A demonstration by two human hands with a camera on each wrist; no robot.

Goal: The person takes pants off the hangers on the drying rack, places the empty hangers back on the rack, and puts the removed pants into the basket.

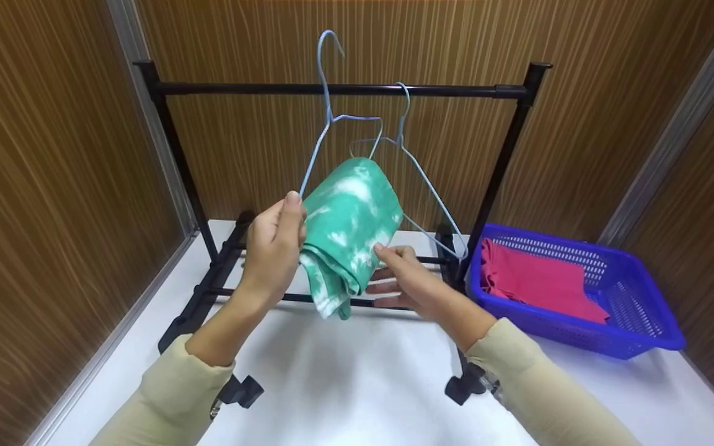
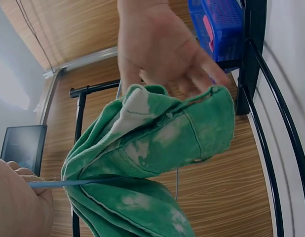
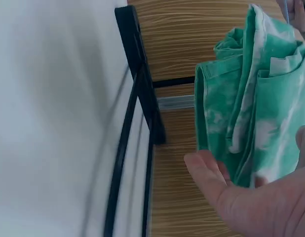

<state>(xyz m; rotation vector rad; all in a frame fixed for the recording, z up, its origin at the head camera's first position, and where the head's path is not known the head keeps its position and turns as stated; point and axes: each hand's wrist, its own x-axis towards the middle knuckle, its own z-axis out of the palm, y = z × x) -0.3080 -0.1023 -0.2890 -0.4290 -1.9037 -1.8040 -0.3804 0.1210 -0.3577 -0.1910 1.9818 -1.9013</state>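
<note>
A folded green garment with white tie-dye patches hangs draped over the lower bar of a blue wire hanger. My left hand grips this hanger at its left corner, thumb on top of the wire. Beside the garment's lower right edge is my right hand, its thumb at the cloth and its other fingers loosely extended. In the left wrist view, the right hand appears behind the layered folds. From the right wrist, its fingers show at the garment's lower edge.
A second blue wire hanger hangs on the crossbar of a black rack, behind the garment. To the right, a blue plastic basket holds a folded pink cloth. Wood-patterned panels enclose the white surface.
</note>
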